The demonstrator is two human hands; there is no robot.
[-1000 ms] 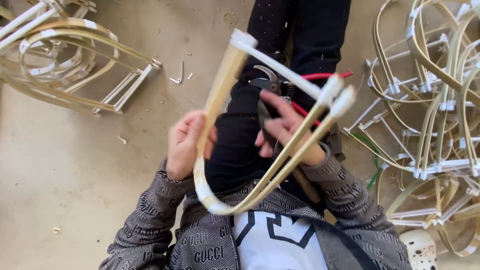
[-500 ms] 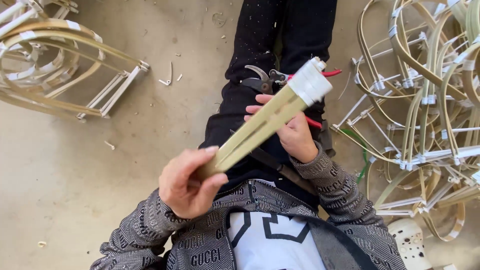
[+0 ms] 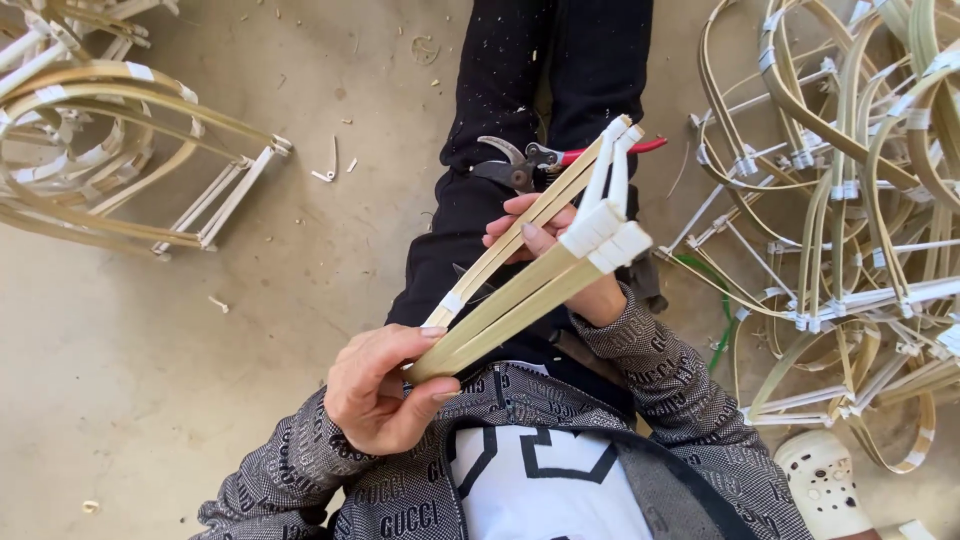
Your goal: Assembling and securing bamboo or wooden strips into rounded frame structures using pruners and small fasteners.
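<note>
A bent bamboo-strip frame (image 3: 520,285) with white tape bindings at its far end is held edge-on over my lap. My left hand (image 3: 385,385) pinches its curved near end between thumb and fingers. My right hand (image 3: 555,255) grips the strips from behind, near the middle, fingers wrapped around them. Pruning shears (image 3: 530,165) with red handles lie on my black trousers just beyond the right hand.
A heap of finished bamboo frames (image 3: 850,200) lies on the right, a smaller stack of frames (image 3: 110,150) at the upper left. Concrete floor (image 3: 200,330) carries scattered offcuts. A white perforated clog (image 3: 830,485) sits at the lower right.
The frame has turned from a wide open loop to edge-on. My left hand slid down to its curved end, and the taped ends swung right and fanned apart.
</note>
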